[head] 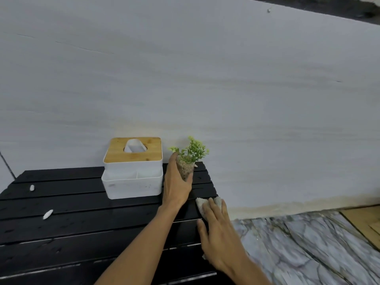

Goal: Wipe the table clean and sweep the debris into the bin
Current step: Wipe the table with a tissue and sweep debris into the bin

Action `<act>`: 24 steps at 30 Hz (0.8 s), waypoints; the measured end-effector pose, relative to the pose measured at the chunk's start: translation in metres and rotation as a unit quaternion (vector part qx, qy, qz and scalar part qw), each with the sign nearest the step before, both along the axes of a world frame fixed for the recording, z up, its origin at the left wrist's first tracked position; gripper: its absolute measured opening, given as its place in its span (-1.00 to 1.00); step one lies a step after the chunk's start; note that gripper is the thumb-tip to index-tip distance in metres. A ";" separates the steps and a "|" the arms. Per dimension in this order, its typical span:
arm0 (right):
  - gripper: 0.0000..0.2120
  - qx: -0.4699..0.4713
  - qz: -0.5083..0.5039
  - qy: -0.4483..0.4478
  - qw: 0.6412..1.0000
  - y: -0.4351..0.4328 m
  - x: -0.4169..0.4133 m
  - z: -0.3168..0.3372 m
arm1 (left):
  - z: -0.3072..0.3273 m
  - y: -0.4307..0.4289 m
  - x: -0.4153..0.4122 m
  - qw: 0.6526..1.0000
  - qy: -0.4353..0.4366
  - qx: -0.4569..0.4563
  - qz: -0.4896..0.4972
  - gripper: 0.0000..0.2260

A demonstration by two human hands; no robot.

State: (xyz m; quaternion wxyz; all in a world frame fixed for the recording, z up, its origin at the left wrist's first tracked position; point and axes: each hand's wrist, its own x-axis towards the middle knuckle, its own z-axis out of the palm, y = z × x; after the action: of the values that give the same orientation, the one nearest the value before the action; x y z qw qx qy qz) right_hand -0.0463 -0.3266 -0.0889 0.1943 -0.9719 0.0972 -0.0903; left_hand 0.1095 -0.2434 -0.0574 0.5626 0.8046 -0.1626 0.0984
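Note:
A black slatted table (72,227) fills the lower left. My left hand (176,182) is wrapped around a small glass pot with a green plant (190,155) at the table's far right corner. My right hand (218,229) presses flat on a whitish cloth (200,204) at the table's right edge; the hand hides most of the cloth. Two small white scraps of debris lie on the left of the table, one (32,188) further back and one (48,214) nearer. No bin is in view.
A white tissue box with a wooden lid (132,167) stands on the table just left of the plant, against the white wall (205,79). Marble-patterned floor (308,247) lies to the right of the table, with a wooden board (364,221) at the far right.

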 end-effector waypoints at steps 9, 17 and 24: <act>-0.37 -0.045 -0.013 -0.018 0.999 0.000 0.023 -0.004 | 0.001 -0.001 0.005 0.999 -0.015 -0.040 0.002 -0.33; -0.34 -0.048 -0.072 0.021 0.996 -0.006 0.077 0.009 | 0.043 0.004 -0.010 0.993 -0.056 -0.103 -0.034 -0.42; -0.29 -0.057 -0.014 0.029 0.998 0.000 0.134 0.019 | 0.103 0.037 -0.009 0.983 -0.136 -0.104 -0.058 -0.45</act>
State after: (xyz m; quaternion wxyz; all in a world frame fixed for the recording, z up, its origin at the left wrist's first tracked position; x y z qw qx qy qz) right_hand 0.0873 -0.3268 -0.0700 0.1347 -0.9822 0.1109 -0.0698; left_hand 0.1006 -0.2063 0.0451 0.6202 0.7101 -0.2734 0.1906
